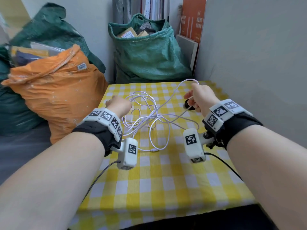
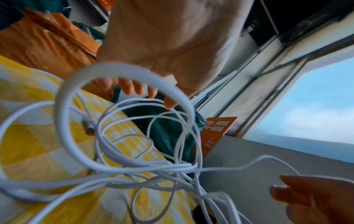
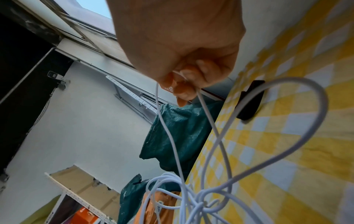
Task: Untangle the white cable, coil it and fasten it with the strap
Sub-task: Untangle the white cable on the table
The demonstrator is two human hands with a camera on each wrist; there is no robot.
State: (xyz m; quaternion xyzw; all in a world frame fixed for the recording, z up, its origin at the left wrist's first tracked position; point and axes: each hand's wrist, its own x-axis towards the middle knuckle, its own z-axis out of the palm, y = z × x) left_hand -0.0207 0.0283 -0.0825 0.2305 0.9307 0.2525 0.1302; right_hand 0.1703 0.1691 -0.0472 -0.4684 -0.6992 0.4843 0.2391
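The white cable [image 1: 155, 115] lies in a tangled heap on the yellow checked tablecloth [image 1: 149, 180], knotted in the middle, with one plug [image 1: 153, 150] towards me. My left hand [image 1: 118, 105] grips several loops at the heap's left side; its curled fingers [image 2: 134, 89] show behind a thick loop [image 2: 114, 65]. My right hand [image 1: 197, 98] pinches a single strand between thumb and fingers [image 3: 184, 81] and holds it raised, so it arcs back to the knot [image 3: 199, 203]. The black strap [image 1: 188, 103] lies on the cloth just under my right hand and is also in the right wrist view [image 3: 249, 103].
An orange sack [image 1: 54, 90] leans against the table's left edge. A green sack [image 1: 146, 52] stands behind the far edge. A grey board [image 1: 249, 55] runs along the right side. The near half of the cloth holds only my wrists' camera units.
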